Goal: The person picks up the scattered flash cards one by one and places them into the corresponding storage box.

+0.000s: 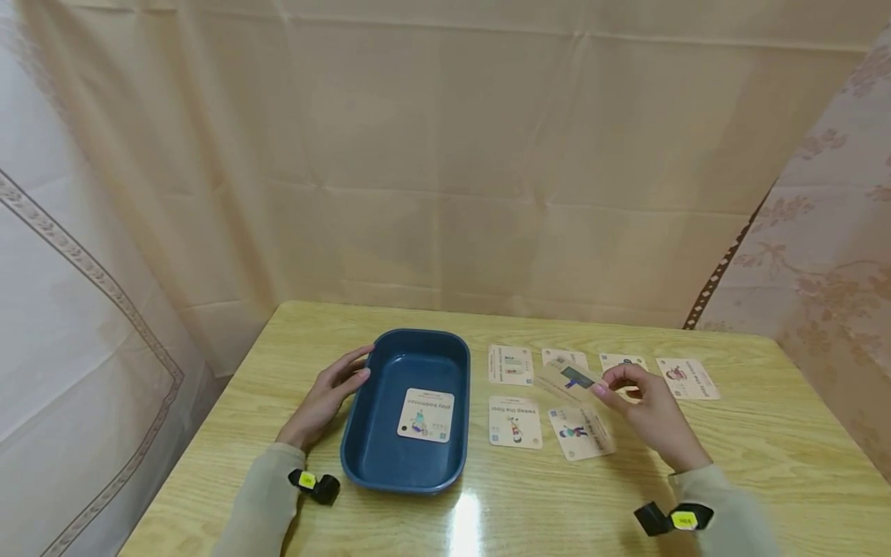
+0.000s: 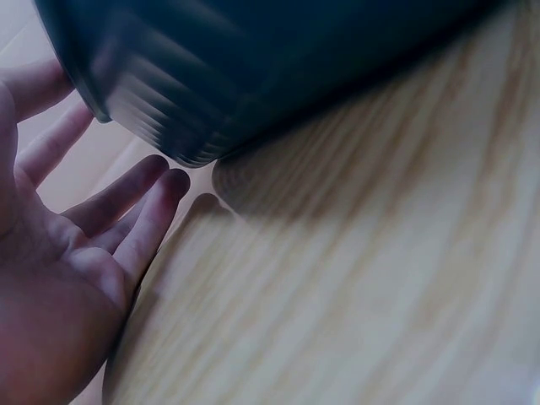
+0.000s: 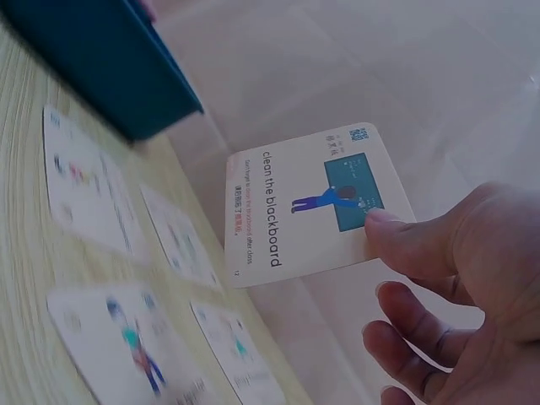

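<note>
My right hand (image 1: pixel 647 410) pinches a "clean the blackboard" flashcard (image 3: pixel 304 207) by its edge, thumb on the printed face, above the other cards. The fingers of my left hand (image 1: pixel 327 402) touch the left rim of a blue plastic tray (image 1: pixel 353 441); in the left wrist view they look mostly straight along its outer wall. Inside the tray lies a "play badminton" card (image 1: pixel 426 416). Under and around the held card are a "sweep the floor" card (image 1: pixel 515 422) and another picture card (image 1: pixel 582 433), both flat on the wooden table (image 1: pixel 557 503).
A back row holds several cards: one at the left (image 1: pixel 510 364), one partly covered by the held card (image 1: pixel 565 357), one behind my right hand (image 1: pixel 622 361), and one at the right end (image 1: pixel 687 378). A beige curtain (image 1: pixel 445 155) hangs behind the table.
</note>
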### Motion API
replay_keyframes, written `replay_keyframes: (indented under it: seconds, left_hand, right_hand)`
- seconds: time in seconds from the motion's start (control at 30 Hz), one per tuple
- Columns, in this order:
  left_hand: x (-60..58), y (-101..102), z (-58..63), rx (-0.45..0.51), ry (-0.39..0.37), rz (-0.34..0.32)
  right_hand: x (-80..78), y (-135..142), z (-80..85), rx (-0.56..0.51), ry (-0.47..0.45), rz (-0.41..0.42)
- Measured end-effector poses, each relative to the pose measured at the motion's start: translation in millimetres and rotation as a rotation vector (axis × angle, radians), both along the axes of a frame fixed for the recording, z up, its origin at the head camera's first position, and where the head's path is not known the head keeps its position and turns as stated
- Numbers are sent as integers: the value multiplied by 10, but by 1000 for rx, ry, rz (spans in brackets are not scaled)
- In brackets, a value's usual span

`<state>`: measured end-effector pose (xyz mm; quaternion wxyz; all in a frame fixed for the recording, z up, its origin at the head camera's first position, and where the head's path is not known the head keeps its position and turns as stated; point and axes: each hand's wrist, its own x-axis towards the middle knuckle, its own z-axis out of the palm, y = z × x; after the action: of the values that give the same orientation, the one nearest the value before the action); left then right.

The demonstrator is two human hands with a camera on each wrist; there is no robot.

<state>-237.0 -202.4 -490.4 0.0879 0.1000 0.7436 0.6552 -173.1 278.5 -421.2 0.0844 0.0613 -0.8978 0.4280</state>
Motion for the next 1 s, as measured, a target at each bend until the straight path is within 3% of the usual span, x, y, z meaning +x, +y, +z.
replay_keyframes:
  seconds: [0.43,0.73,1.0]
  left_hand:
    - [-2,-6,-16,-7,39,-11]
    - [-18,-7,-18,-15,23,-7]
    - [-10,-10,-12,-22,31,-5]
  right_hand:
    - [-129,-607,1,-172,-48,73]
    - [-157,-961,37,-230,-77,141]
    - [-172,-1182,18,-276,-97,147]
